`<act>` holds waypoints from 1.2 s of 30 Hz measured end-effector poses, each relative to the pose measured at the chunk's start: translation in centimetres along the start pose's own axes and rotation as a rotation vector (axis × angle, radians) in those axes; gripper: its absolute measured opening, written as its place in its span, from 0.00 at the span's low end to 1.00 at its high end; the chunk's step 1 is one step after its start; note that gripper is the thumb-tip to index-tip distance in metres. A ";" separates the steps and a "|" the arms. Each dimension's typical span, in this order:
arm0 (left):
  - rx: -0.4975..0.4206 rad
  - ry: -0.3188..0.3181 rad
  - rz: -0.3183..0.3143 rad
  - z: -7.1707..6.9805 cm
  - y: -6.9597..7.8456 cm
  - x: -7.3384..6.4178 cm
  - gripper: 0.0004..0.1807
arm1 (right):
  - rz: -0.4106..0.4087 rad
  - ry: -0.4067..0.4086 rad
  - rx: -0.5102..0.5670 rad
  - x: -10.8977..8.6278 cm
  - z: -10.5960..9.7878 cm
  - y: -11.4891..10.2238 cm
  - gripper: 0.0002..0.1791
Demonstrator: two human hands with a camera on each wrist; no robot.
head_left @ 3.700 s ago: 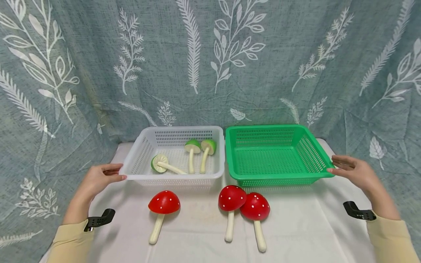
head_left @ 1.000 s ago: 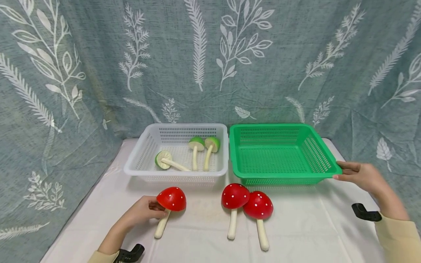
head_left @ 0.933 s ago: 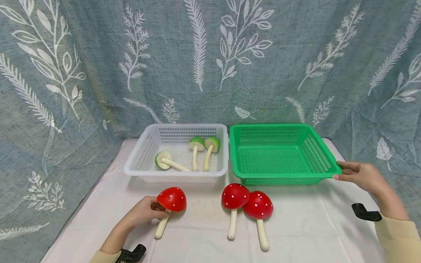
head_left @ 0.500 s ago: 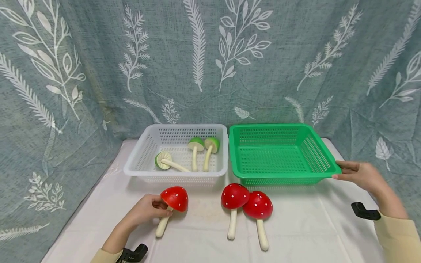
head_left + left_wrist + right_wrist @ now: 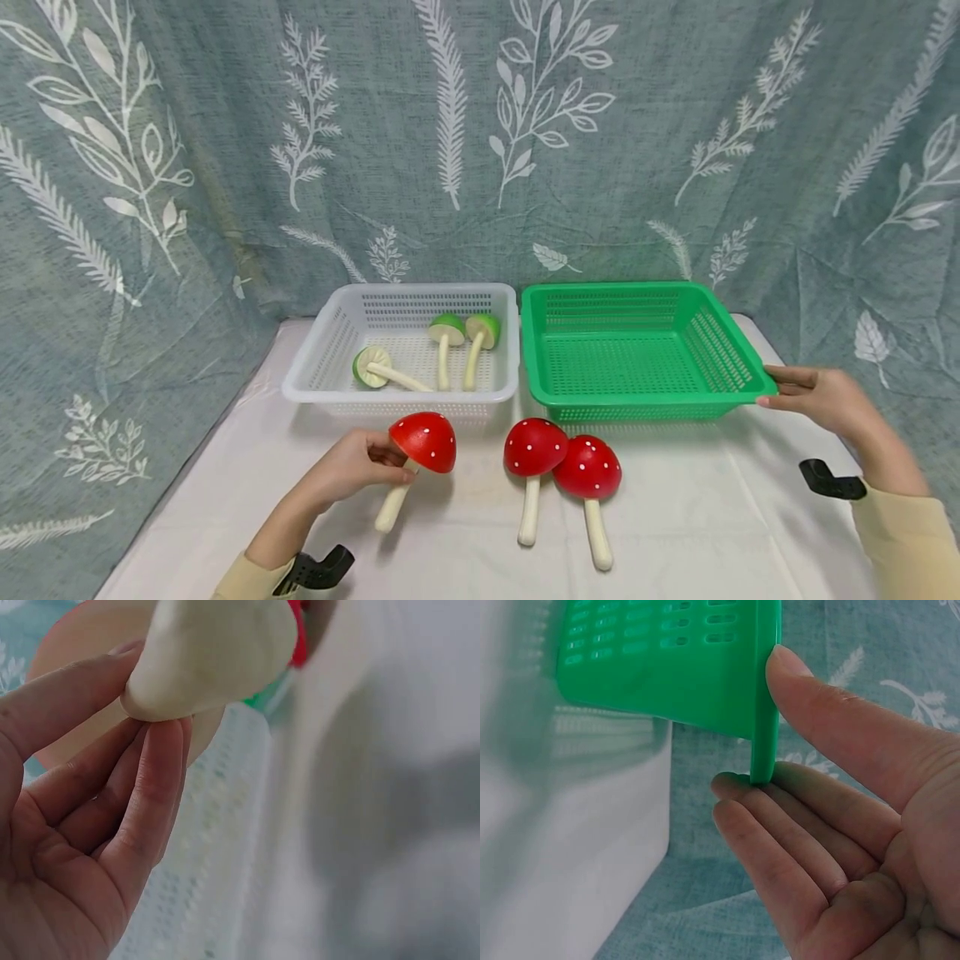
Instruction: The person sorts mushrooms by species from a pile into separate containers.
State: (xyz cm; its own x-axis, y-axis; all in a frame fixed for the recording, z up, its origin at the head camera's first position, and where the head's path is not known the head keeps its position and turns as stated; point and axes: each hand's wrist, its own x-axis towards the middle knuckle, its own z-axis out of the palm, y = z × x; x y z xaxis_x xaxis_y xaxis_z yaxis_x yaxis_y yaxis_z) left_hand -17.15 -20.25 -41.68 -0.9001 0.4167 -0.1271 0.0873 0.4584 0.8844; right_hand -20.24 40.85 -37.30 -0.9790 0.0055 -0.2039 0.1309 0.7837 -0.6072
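Observation:
My left hand pinches the pale stem of a toy mushroom with a red, white-dotted cap, just below that cap. The mushroom tilts, cap toward the back right, with its shadow on the cloth beneath. Close up in the left wrist view, thumb and fingertips press the thick cream stem. At the right, the fingers of my right hand lie fairly straight, touching the outer rim of the green basket. Two more red toy mushrooms, one overlapping the other, lie in front of that basket.
A white basket stands at the back left, beside the green one, holding three green-capped toy mushrooms. White cloth covers the table. Behind hangs a blue-grey curtain with white leaf prints.
My left hand has left the white basket's rim, taken a red mushroom by its stem and raised it up and rightward. My right hand has stayed at the green basket's rim.

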 end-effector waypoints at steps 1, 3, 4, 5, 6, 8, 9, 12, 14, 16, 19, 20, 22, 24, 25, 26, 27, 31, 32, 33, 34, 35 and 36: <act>-0.005 -0.008 0.007 0.1 0.4 0.1 0.14 | -0.001 -0.001 0.002 0.0 0.0 0.0 0.51; -0.023 -0.026 0.026 0.3 1.2 0.5 0.13 | -0.001 -0.002 0.005 0.1 0.0 -0.1 0.51; -0.033 -0.035 0.034 0.5 1.6 0.8 0.13 | -0.002 -0.001 0.006 0.1 0.0 -0.1 0.51; -0.041 -0.040 0.040 0.6 2.0 1.0 0.13 | -0.002 0.000 0.003 0.1 0.0 -0.1 0.51; -0.050 -0.046 0.045 0.7 2.5 1.3 0.13 | -0.004 0.001 0.000 0.1 0.0 -0.1 0.51; -0.066 -0.053 0.064 1.0 3.4 1.9 0.13 | -0.005 0.004 -0.002 0.1 0.0 -0.1 0.51; -0.070 -0.053 0.069 1.1 3.9 2.3 0.13 | -0.006 0.004 0.000 0.1 0.0 -0.1 0.51; -0.084 -0.049 0.092 1.5 5.3 3.5 0.15 | -0.011 0.005 -0.002 0.0 0.0 -0.1 0.50; -0.089 -0.041 0.103 1.7 6.2 4.4 0.15 | -0.014 0.005 -0.005 0.0 -0.1 -0.2 0.50; -0.094 -0.032 0.107 1.8 7.1 5.3 0.15 | -0.016 0.005 -0.009 0.1 -0.1 -0.2 0.50; -0.105 -0.011 0.092 2.0 8.3 6.7 0.16 | -0.021 0.001 -0.014 0.1 -0.3 -0.2 0.49; -0.114 -0.007 0.082 2.1 8.7 7.2 0.16 | -0.021 0.000 -0.016 0.2 -0.3 -0.2 0.49; -0.134 -0.001 0.065 2.2 9.4 8.1 0.17 | -0.019 -0.007 -0.022 0.2 -0.4 -0.2 0.49; -0.159 -0.002 0.046 2.4 10.0 8.8 0.17 | -0.016 -0.011 -0.030 0.3 -0.4 -0.2 0.49; -0.175 -0.006 0.040 2.4 10.3 9.3 0.17 | -0.014 -0.013 -0.034 0.3 -0.4 -0.2 0.49; -0.185 -0.009 0.036 2.5 10.6 9.7 0.17 | -0.014 -0.013 -0.033 0.3 -0.4 -0.2 0.49; -0.189 -0.007 0.029 2.5 10.9 10.1 0.17 | -0.015 -0.014 -0.033 0.3 -0.4 -0.2 0.49; -0.202 0.004 -0.007 2.7 12.0 11.9 0.18 | -0.020 -0.013 -0.033 0.3 -0.5 -0.1 0.49; -0.203 0.004 -0.018 2.7 12.3 12.3 0.18 | -0.021 -0.013 -0.034 0.3 -0.5 -0.1 0.49; -0.204 0.005 -0.029 2.7 12.6 12.7 0.18 | -0.021 -0.013 -0.036 0.3 -0.5 -0.1 0.49; -0.208 0.000 -0.040 2.7 12.8 13.2 0.18 | -0.018 -0.012 -0.037 0.4 -0.5 -0.1 0.49; -0.211 -0.004 -0.054 2.7 13.1 13.5 0.18 | -0.018 -0.012 -0.037 0.4 -0.5 -0.1 0.49; -0.210 -0.012 -0.060 2.7 13.4 13.9 0.19 | -0.019 -0.011 -0.036 0.4 -0.5 -0.1 0.49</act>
State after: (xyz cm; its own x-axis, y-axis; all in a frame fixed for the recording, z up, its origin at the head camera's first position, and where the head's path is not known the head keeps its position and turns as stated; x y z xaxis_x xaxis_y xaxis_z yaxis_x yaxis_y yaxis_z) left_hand -27.32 -6.17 -32.83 -0.8956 0.4037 -0.1867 -0.0583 0.3095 0.9491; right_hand -20.70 41.11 -36.91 -0.9793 -0.0164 -0.2016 0.1064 0.8056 -0.5828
